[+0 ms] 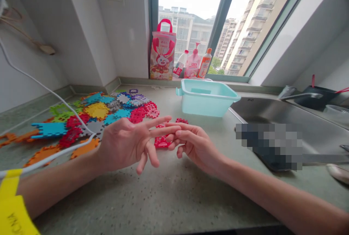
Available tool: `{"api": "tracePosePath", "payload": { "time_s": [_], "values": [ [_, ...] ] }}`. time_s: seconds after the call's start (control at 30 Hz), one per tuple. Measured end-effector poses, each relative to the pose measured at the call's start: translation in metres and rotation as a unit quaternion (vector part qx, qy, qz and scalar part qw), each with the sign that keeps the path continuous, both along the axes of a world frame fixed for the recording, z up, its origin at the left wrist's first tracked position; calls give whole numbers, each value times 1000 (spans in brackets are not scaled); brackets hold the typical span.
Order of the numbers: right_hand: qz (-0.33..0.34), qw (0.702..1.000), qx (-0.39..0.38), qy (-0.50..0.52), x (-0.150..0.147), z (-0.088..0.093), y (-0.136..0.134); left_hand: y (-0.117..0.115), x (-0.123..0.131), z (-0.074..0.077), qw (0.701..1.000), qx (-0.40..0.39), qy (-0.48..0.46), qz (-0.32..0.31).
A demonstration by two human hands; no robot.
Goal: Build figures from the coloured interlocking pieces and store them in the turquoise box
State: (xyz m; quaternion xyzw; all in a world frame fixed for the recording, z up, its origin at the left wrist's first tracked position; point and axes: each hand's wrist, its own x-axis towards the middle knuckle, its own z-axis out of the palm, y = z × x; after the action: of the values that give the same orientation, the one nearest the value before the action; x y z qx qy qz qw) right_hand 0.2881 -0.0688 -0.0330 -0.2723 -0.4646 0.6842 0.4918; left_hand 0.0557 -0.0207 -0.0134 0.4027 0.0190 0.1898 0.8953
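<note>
My left hand is held above the counter with its fingers apart and nothing in its grasp. The thumb and fingers of my right hand pinch the tip of a finger of that hand. Behind and below the hands, a few red interlocking plastic pieces lie on the counter, partly hidden by the fingers. To the left spreads a heap of flat notched building pieces, among them a yellow piece, a blue piece and an orange piece.
A pale turquoise basin stands behind my right hand, beside the steel sink. A dark, partly pixelated object lies at the sink's near edge. A white cable crosses the left side. A bag and several bottles line the windowsill.
</note>
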Motion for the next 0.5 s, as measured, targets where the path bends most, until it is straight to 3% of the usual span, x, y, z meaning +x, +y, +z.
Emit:
{"api": "tracePosePath", "payload": {
  "time_s": [0.5],
  "values": [
    [1, 999, -34, 20, 0, -8, 2, -4, 0, 1, 999, 39, 19, 7]
  ]
}}
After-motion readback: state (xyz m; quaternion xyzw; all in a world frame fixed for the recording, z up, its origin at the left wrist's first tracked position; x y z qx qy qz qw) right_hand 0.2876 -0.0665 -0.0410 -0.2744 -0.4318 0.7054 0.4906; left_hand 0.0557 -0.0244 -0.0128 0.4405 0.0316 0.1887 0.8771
